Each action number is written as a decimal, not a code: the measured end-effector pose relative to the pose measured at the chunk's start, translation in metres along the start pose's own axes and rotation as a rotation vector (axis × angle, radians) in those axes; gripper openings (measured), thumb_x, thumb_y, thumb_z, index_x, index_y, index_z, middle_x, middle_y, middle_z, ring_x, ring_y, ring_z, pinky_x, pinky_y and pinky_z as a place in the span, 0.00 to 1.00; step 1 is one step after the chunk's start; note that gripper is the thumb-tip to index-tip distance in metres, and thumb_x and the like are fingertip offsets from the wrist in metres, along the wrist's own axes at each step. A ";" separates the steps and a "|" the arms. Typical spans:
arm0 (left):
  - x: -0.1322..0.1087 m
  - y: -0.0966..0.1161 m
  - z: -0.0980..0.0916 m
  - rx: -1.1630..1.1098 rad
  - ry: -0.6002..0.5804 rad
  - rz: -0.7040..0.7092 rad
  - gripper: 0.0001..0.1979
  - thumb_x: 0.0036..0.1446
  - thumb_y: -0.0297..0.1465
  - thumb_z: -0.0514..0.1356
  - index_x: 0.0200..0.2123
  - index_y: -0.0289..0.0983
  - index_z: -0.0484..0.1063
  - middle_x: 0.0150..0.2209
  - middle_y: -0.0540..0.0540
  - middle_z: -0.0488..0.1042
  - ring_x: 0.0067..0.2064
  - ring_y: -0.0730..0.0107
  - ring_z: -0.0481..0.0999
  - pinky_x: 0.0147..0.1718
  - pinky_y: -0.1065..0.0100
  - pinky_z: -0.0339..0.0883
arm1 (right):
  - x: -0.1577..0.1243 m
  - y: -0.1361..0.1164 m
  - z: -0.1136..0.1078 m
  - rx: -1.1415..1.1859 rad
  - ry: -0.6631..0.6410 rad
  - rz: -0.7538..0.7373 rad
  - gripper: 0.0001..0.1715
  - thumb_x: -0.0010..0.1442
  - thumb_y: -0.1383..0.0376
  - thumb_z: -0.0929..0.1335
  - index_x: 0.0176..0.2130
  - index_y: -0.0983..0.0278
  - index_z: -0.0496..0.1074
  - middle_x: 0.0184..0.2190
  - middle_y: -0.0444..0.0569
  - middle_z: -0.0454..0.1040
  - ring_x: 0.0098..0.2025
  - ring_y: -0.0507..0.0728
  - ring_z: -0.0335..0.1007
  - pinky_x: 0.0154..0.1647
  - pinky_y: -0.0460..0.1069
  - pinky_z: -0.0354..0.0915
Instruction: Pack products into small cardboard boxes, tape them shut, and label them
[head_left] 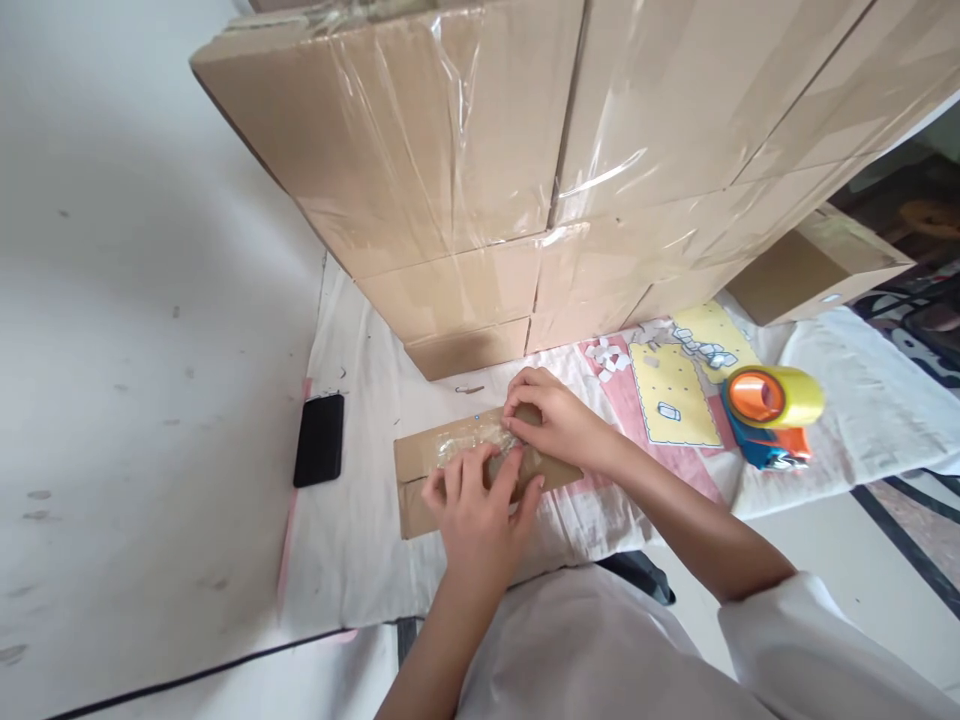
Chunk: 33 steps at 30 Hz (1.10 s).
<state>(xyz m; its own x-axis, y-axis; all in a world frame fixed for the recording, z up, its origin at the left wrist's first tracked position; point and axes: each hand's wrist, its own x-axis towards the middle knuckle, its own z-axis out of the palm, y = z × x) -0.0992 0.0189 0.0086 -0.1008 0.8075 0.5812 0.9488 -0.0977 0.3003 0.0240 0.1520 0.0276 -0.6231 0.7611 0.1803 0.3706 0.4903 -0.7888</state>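
A small flat cardboard box (420,470) lies on a white cloth (360,540) on the floor, its top covered with shiny clear tape. My left hand (480,515) rests flat on the box's near side, fingers spread over the tape. My right hand (551,420) presses on the box's far right end with its fingers curled down onto the tape. Neither hand holds a separate object.
A tall stack of taped cardboard boxes (480,160) stands just behind. A black phone (319,440) lies to the left on the cloth. At right sit a tape dispenser with a yellow roll (772,410), a yellow sheet (671,395) and another carton (817,265).
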 end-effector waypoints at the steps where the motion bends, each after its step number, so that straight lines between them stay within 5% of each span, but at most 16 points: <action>1: 0.001 0.001 0.002 0.002 0.033 -0.001 0.08 0.61 0.38 0.67 0.44 0.45 0.80 0.43 0.45 0.80 0.43 0.61 0.76 0.49 0.54 0.51 | 0.000 0.000 0.001 0.024 0.021 0.007 0.07 0.59 0.75 0.70 0.31 0.64 0.74 0.40 0.49 0.71 0.47 0.58 0.68 0.52 0.54 0.63; 6: 0.002 -0.006 0.007 -0.050 0.138 0.050 0.05 0.61 0.27 0.67 0.38 0.44 0.79 0.36 0.50 0.78 0.38 0.67 0.73 0.46 0.58 0.51 | -0.004 -0.001 0.005 0.108 0.125 -0.007 0.08 0.59 0.74 0.68 0.31 0.63 0.72 0.34 0.47 0.73 0.44 0.57 0.67 0.50 0.55 0.62; 13: 0.003 -0.021 0.016 -0.074 0.210 0.167 0.02 0.64 0.25 0.62 0.39 0.37 0.74 0.35 0.45 0.75 0.37 0.66 0.71 0.44 0.58 0.57 | -0.008 -0.002 0.006 0.260 0.157 0.115 0.05 0.63 0.68 0.67 0.33 0.62 0.70 0.33 0.45 0.73 0.41 0.56 0.68 0.43 0.51 0.63; 24: 0.008 -0.027 0.011 -0.163 0.190 0.176 0.07 0.62 0.22 0.61 0.42 0.38 0.72 0.37 0.46 0.70 0.40 0.66 0.69 0.45 0.59 0.63 | -0.008 0.000 0.011 0.356 0.141 0.186 0.07 0.64 0.66 0.64 0.33 0.62 0.67 0.33 0.44 0.71 0.36 0.54 0.66 0.40 0.50 0.61; 29: 0.017 -0.029 -0.008 -0.341 0.298 0.029 0.06 0.65 0.23 0.56 0.42 0.39 0.70 0.40 0.46 0.65 0.41 0.68 0.70 0.42 0.63 0.67 | -0.006 0.018 0.018 0.263 0.239 0.064 0.07 0.66 0.68 0.61 0.34 0.62 0.65 0.33 0.45 0.68 0.37 0.54 0.65 0.41 0.50 0.61; 33: 0.030 -0.032 -0.030 -0.194 0.301 0.177 0.06 0.63 0.23 0.59 0.41 0.38 0.72 0.39 0.45 0.70 0.39 0.68 0.70 0.42 0.61 0.64 | -0.003 0.029 0.016 0.218 0.207 -0.014 0.07 0.68 0.68 0.61 0.41 0.62 0.68 0.41 0.49 0.70 0.44 0.55 0.68 0.48 0.52 0.64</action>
<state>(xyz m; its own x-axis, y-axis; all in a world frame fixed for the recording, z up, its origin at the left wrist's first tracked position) -0.1418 0.0286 0.0390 -0.0511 0.5646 0.8237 0.8884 -0.3511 0.2958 0.0250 0.1572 -0.0051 -0.4652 0.8363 0.2901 0.1927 0.4155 -0.8889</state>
